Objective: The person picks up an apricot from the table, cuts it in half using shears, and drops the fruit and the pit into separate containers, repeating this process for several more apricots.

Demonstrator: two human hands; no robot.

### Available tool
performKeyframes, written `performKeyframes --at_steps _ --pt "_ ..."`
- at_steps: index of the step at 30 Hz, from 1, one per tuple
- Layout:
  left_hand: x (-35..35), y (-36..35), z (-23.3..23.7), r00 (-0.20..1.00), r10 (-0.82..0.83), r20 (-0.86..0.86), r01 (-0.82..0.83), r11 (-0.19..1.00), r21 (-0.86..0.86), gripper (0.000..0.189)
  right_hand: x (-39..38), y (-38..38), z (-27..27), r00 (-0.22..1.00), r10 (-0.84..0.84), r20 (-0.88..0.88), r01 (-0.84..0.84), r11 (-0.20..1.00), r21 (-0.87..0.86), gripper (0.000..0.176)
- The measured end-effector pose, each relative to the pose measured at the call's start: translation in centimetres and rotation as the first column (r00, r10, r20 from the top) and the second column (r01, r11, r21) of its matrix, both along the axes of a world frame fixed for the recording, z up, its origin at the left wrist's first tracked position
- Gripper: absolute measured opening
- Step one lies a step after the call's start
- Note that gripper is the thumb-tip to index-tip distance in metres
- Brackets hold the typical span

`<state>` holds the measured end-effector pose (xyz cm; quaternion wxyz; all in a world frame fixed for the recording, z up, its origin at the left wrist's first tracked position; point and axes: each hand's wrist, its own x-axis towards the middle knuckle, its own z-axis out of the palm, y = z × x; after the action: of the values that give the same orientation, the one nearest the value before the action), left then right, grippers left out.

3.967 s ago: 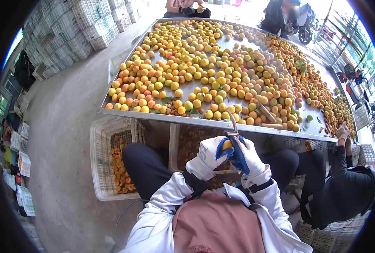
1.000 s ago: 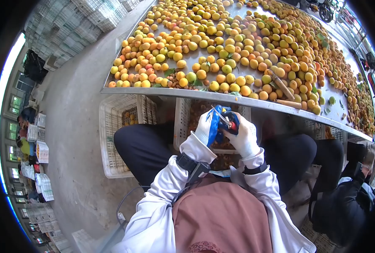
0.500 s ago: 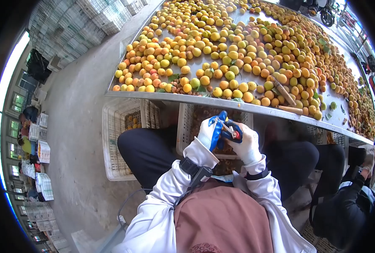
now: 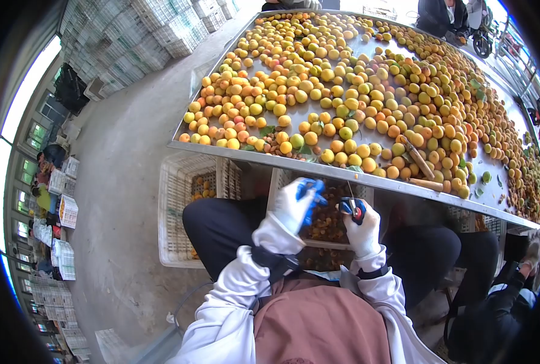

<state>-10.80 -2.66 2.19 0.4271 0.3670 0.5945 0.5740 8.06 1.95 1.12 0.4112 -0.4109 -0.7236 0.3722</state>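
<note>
My right hand [image 4: 362, 229], in a white glove with blue fingers, is closed around a small knife [image 4: 357, 212] with a red part on its handle. Its thin blade points up towards the table edge. To its left, apart from it, my left hand [image 4: 294, 205] in a matching glove is raised and blurred; whether anything is between its fingers I cannot make out. Both hands are in front of the metal table [image 4: 270, 159], above a crate [image 4: 327, 244] with brownish-orange pieces in it. Many yellow-orange apricots [image 4: 297, 141] lie on the table.
Two wooden-looking sticks [image 4: 418, 159] lie among the fruit near the edge. A white crate [image 4: 167, 212] with some apricots stands at my left knee. A co-worker [image 4: 494, 303] sits at my right; others are beyond the table. Stacked crates [image 4: 124, 42] stand at the far left.
My hands were together around the knife and have come apart, the left moving left, the right slightly right and down. The view has shifted, so the table appears lower and further right.
</note>
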Motion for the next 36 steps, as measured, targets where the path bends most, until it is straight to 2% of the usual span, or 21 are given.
performKeyframes --at_steps 3,5,7,8,9,10,12,13,15,17,19,21,23,24,25,27,29,32,33,35,36 --pt "-5.6 -2.6 6.6 0.978 0.190 -0.082 -0.195 0.979 -0.057 0.027 0.6 0.3 0.2 0.994 0.039 0.099 -0.035 0.998 -0.044 0.023" --pt "-10.2 -5.2 9.1 0.919 0.325 -0.222 -0.350 0.933 -0.082 0.026 0.8 0.3 0.3 0.974 0.082 0.212 -0.065 0.995 -0.082 0.024" --pt "-14.9 -8.2 10.1 0.772 0.398 -0.496 -0.497 0.864 -0.080 0.029 0.9 0.3 0.8 0.975 0.093 0.202 -0.071 0.991 -0.110 0.026" --pt "-18.1 -10.2 10.3 0.507 0.198 -0.839 -0.518 0.848 -0.113 0.033 0.9 0.2 1.3 0.978 0.098 0.186 -0.076 0.990 -0.119 0.027" --pt "-20.5 -11.4 10.3 0.135 -0.063 -0.989 -0.551 0.825 -0.128 0.037 1.0 0.2 1.7 0.980 0.103 0.170 -0.081 0.988 -0.128 0.028" --pt "-21.3 -11.5 10.2 0.122 -0.069 -0.990 -0.548 0.827 -0.125 0.037 1.1 0.2 1.9 0.982 0.115 0.149 -0.096 0.987 -0.132 0.030" --pt "-22.4 -11.1 10.5 -0.343 -0.124 -0.931 -0.457 0.888 0.050 0.047 1.3 0.3 2.0 0.984 0.121 0.129 -0.105 0.986 -0.126 0.031" --pt "-21.4 -8.9 11.6 -0.096 -0.166 -0.981 -0.506 0.857 -0.096 0.051 1.4 0.4 2.1 0.983 0.132 0.125 -0.118 0.986 -0.114 0.031" --pt "-20.7 -3.7 11.2 -0.082 -0.086 -0.993 -0.292 0.955 -0.058 0.055 1.3 0.5 2.7 0.987 0.129 0.100 -0.118 0.987 -0.113 0.030" --pt "-19.0 3.5 11.0 -0.122 -0.091 -0.988 -0.199 0.978 -0.066 0.054 1.3 0.7 3.3 0.988 0.120 0.102 -0.102 0.980 -0.169 0.027" --pt "-17.5 10.8 10.4 -0.087 -0.213 -0.973 -0.184 0.963 -0.194 0.059 1.3 0.9 3.8 0.992 0.090 0.090 -0.072 0.981 -0.182 0.025" --pt "-17.6 17.6 7.4 -0.160 -0.232 -0.959 -0.161 0.965 -0.206 0.068 1.6 1.0 3.5 0.997 0.054 0.053 -0.041 0.974 -0.224 0.024" --pt "-17.1 23.6 5.0 -0.238 -0.333 -0.912 -0.181 0.938 -0.295 0.078 1.7 1.2 3.3 0.999 0.033 0.033 -0.024 0.967 -0.252 0.023" --pt "-14.5 25.5 6.6 -0.206 -0.454 -0.867 -0.239 0.882 -0.405 0.078 1.8 1.3 3.2 0.999 0.032 0.030 -0.022 0.961 -0.275 0.023" --pt "-14.6 27.2 5.3 -0.300 -0.399 -0.866 -0.203 0.914 -0.351 0.076 2.0 1.5 3.1 0.999 0.031 0.027 -0.021 0.955 -0.297 0.023" --pt "-14.5 30.3 3.5 -0.360 -0.473 -0.804 -0.243 0.880 -0.409 0.074 2.3 1.8 3.1 0.999 0.030 0.031 -0.017 0.939 -0.344 0.023" --pt "-14.4 31.7 2.3 -0.419 -0.438 -0.795 -0.224 0.899 -0.377 0.068 2.6 2.1 2.9 1.000 0.029 -0.001 -0.027 0.921 -0.388 0.023" --pt "-13.4 32.7 3.0 -0.342 -0.504 -0.793 -0.256 0.862 -0.437 0.049 2.8 2.4 3.1 1.000 0.026 -0.017 -0.030 0.917 -0.397 0.024" --pt "-13.1 32.5 3.1 -0.347 -0.504 -0.791 -0.256 0.862 -0.438 0.049 2.9 2.3 3.2 0.999 0.027 -0.021 -0.033 0.918 -0.396 0.025" --pt "-12.8 32.0 3.2 -0.377 -0.494 -0.784 -0.191 0.869 -0.456 0.047 2.9 2.2 3.3 0.999 0.033 -0.029 -0.042 0.919 -0.392 0.026" --pt "-13.0 31.3 2.5 -0.455 -0.408 -0.791 -0.115 0.908 -0.402 0.046 2.9 2.1 3.3 0.999 0.040 -0.032 -0.050 0.920 -0.389 0.027"
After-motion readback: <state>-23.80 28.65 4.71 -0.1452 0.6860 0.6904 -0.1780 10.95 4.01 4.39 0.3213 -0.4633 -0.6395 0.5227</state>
